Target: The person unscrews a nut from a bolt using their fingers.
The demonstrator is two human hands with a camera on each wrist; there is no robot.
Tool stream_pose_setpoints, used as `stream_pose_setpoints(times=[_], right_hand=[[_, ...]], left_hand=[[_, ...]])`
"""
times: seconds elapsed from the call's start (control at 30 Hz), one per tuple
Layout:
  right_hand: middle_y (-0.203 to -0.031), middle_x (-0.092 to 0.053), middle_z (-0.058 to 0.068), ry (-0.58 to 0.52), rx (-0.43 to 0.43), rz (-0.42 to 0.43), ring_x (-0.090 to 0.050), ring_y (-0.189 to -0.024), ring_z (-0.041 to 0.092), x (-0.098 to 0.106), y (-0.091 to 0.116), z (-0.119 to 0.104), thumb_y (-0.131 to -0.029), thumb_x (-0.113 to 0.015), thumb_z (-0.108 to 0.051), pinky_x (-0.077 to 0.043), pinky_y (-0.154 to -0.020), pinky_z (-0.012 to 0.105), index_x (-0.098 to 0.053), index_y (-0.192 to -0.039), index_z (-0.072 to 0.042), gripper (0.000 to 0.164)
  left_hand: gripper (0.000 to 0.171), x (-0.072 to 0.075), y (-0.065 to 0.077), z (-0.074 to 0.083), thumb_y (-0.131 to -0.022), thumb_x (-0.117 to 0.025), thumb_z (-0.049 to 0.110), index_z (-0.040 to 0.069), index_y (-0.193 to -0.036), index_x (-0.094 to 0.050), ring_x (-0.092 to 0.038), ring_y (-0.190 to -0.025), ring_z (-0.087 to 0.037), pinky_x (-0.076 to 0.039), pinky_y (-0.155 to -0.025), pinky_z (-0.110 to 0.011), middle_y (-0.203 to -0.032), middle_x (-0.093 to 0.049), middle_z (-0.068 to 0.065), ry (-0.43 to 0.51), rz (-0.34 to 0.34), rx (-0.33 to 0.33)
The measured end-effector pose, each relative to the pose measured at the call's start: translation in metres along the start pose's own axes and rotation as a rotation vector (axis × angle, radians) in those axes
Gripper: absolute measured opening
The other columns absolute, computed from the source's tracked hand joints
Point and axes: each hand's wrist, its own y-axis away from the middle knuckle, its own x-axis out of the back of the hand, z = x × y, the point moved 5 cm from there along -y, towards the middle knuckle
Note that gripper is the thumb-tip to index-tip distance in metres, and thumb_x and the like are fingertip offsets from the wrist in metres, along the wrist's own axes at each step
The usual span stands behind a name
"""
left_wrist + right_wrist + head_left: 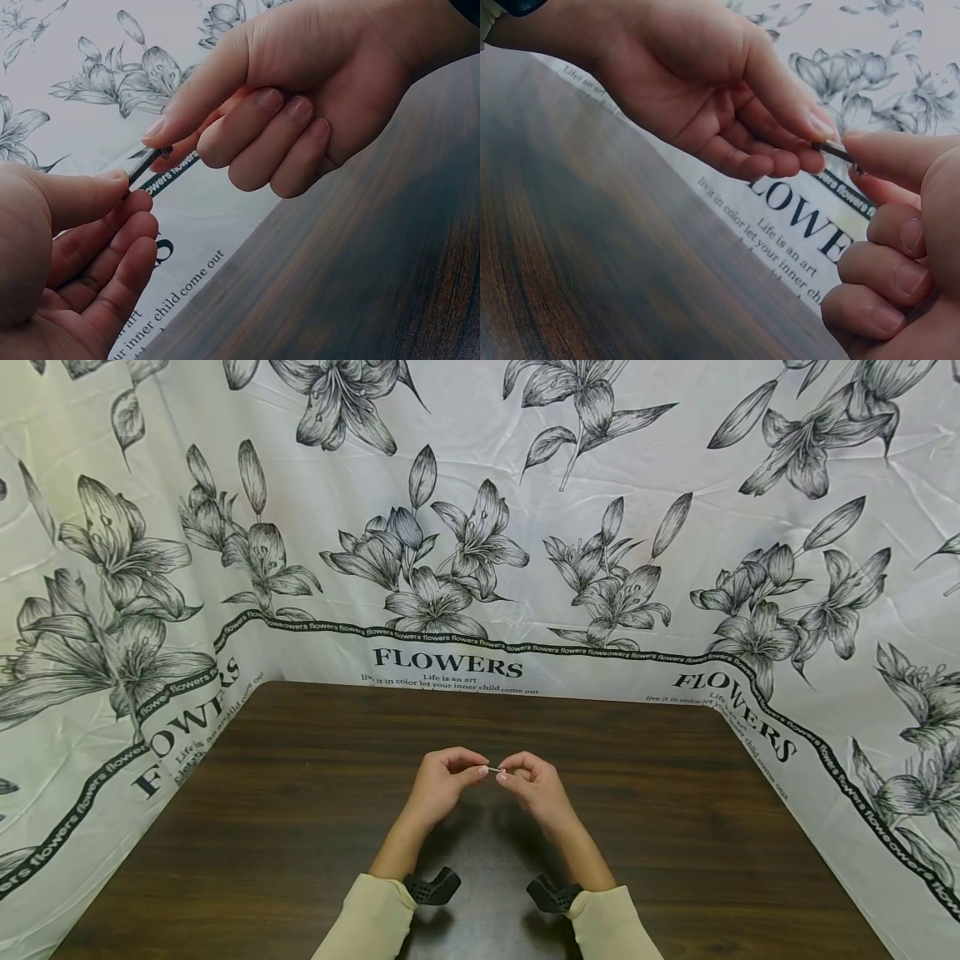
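A thin metal screw with a threaded shaft spans the gap between the two hands, above the table. My left hand pinches one end between thumb and forefinger; its other fingers are loosely bent in the right wrist view. At the opposite end, the thumb and forefinger of my right hand pinch the screw, the remaining fingers curled toward the palm. A small wider piece shows at the right-hand end of the screw, partly hidden by the fingertips; whether it is a head or a nut I cannot tell.
Below the hands lies a dark brown wooden table. White cloth printed with black flowers and lettering hangs behind it and along both sides. Black devices are strapped at both wrists, by the cream sleeves.
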Motion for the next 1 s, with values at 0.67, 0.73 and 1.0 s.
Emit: stream_pose_setpoints(times=[0.67, 0.73, 1.0], right_hand=[[-0.054, -0.035, -0.004, -0.004, 0.063, -0.018, -0.03, -0.043, 0.003, 0.002, 0.0, 0.001, -0.088, -0.066, 0.006, -0.026, -0.043, 0.02, -0.056, -0.108, 0.016, 0.026], [-0.054, -0.035, -0.004, 0.0, 0.058, -0.019, -0.03, -0.043, 0.004, 0.002, 0.0, 0.001, -0.087, -0.067, 0.006, -0.026, -0.043, 0.02, -0.055, -0.11, 0.016, 0.028], [-0.053, -0.035, -0.003, -0.003, -0.045, 0.033, -0.028, -0.041, 0.006, 0.009, -0.008, 0.023, -0.097, -0.059, -0.006, -0.023, -0.042, 0.021, -0.057, -0.113, 0.015, 0.027]], left_hand=[[0.01, 0.0, 0.004, 0.01, -0.085, -0.073, 0.002, -0.003, -0.093, -0.073, -0.069, -0.075, -0.028, -0.056, -0.068, -0.033, -0.085, -0.071, -0.01, -0.012, 0.004, -0.016], [0.008, 0.0, 0.0, -0.001, -0.084, -0.075, 0.004, 0.001, -0.092, -0.075, -0.069, -0.074, -0.023, -0.056, -0.067, -0.031, -0.084, -0.071, -0.007, -0.009, 0.009, -0.014], [0.011, -0.001, 0.0, -0.002, -0.083, -0.076, 0.005, -0.001, -0.093, -0.074, -0.07, -0.077, -0.031, -0.057, -0.068, -0.033, -0.086, -0.071, -0.01, 0.007, 0.011, -0.011]])
